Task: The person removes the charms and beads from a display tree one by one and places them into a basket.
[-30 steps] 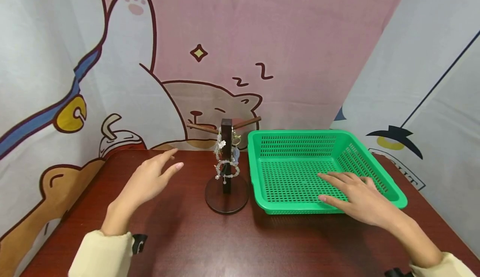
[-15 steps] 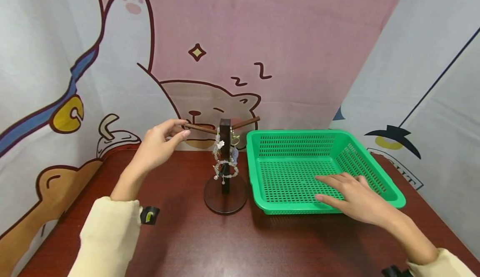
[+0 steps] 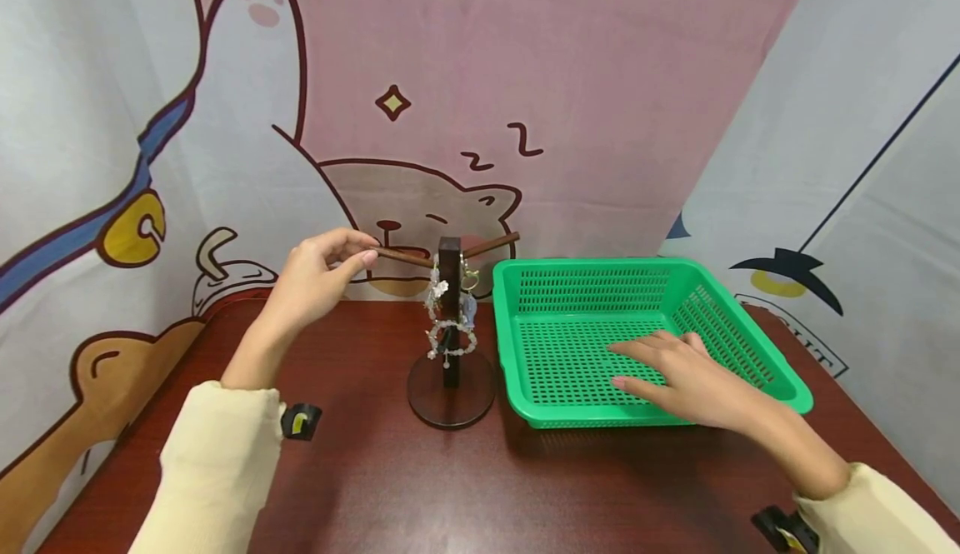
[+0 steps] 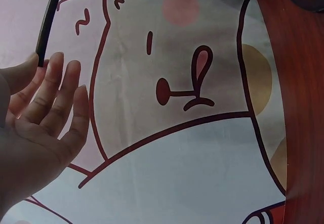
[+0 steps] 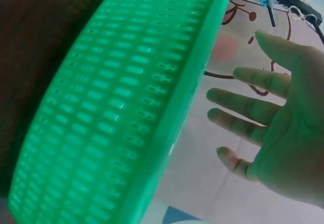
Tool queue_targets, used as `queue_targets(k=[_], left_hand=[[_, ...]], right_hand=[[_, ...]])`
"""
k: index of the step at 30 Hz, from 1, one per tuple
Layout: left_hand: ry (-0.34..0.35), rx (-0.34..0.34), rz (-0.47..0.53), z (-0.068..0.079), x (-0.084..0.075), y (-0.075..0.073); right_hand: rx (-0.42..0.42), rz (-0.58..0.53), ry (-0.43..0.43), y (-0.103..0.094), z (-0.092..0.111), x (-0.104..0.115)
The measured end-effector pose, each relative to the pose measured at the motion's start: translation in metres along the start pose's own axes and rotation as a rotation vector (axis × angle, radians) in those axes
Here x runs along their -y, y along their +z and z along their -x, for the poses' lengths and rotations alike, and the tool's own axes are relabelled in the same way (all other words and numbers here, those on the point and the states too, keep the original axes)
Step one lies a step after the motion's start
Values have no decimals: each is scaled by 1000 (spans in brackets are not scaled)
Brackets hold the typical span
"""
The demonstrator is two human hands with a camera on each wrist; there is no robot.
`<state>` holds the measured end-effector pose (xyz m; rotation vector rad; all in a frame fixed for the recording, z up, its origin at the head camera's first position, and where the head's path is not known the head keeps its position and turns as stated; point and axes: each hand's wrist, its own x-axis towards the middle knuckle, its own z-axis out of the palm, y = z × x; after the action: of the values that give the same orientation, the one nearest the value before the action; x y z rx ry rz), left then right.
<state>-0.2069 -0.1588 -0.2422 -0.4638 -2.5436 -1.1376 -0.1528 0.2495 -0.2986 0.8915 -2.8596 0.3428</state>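
My left hand (image 3: 313, 273) pinches the tip of the left wooden peg (image 3: 405, 256) of a dark jewelry stand (image 3: 450, 287), thumb against forefinger. In the left wrist view, the peg's end (image 4: 44, 44) meets the thumb, and the other fingers spread loosely. Beaded bracelets (image 3: 452, 337) and a white flower charm (image 3: 441, 287) hang from the stand near its post. A blue pendant (image 3: 468, 311) dangles on the post's right side. Over the green plastic basket (image 3: 504, 346) hovers my right hand (image 3: 686, 379), its fingers spread and nothing in it.
The stand's round base (image 3: 427, 404) rests on the dark red table (image 3: 420, 487), left of the basket. A cartoon-printed cloth (image 3: 600, 104) hangs behind the table and along both sides.
My left hand has moved up and right from beside the stand to the left peg's tip and taken hold of it. The right hand has shifted slightly left over the basket.
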Motion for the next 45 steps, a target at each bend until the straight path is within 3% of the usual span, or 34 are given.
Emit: queue_targets(k=[6,21,31,45], left_hand=[[9,-8,-5,-1,-1,-1],[7,-8,6,-2,-1,0],[5,-5,22,-4,0,1],[17,-4,26,-5,1,2]], right_hand=[[27,-47,-59,-7,-15,10],[216,-334,-212,-14,-60,30],[312,-445,-206,-5,-92,49],[307,-452,-124,9,-124,77]])
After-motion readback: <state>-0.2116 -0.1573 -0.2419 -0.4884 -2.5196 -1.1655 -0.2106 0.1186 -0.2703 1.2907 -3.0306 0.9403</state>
